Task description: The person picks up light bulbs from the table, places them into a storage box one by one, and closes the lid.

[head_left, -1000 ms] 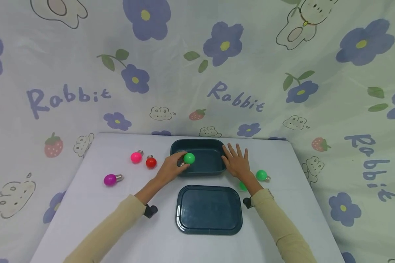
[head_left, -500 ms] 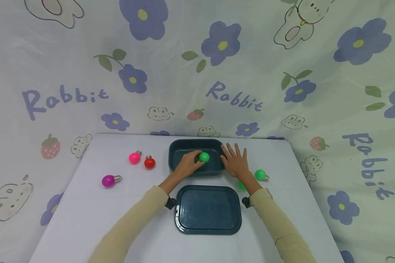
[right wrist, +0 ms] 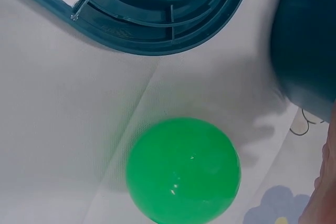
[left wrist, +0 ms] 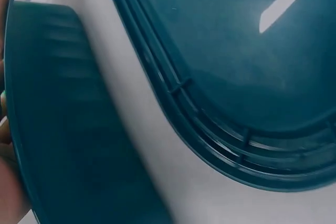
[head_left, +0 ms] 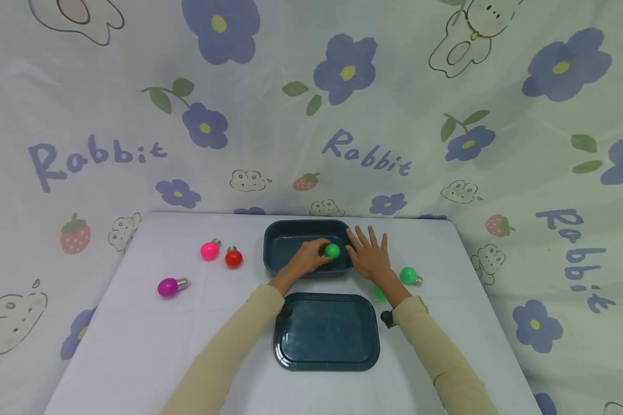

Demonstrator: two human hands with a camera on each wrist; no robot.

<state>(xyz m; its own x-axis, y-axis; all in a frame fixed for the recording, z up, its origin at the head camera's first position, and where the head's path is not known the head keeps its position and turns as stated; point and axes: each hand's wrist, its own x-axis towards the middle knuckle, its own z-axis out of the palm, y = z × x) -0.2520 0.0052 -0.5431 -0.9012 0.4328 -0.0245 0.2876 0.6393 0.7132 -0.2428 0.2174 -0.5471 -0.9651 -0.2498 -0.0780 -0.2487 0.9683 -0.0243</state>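
In the head view my left hand (head_left: 309, 259) pinches a green light bulb (head_left: 332, 251) between thumb and fingers, inside the right part of a dark teal box (head_left: 285, 237). My right hand (head_left: 370, 257) lies with its fingers spread at the box's right end; whether it presses on the wall is hard to tell. Under the right forearm a second green bulb (head_left: 379, 293) is partly hidden; the right wrist view has a green bulb (right wrist: 184, 171) large and close. Only a sliver of the left hand (left wrist: 8, 195) shows in the left wrist view, beyond the box wall (left wrist: 68, 114).
Nearer the person lies a flat teal lid (head_left: 327, 331). Another green bulb (head_left: 408, 275) rests right of the right wrist. On the left are a pink bulb (head_left: 209, 251), a red bulb (head_left: 233, 258) and a purple bulb (head_left: 168, 287). A patterned curtain (head_left: 270, 115) hangs behind the table.
My left hand has carried the green bulb rightward, from the box's left part to its right part. The right hand has kept its place at the box's end.
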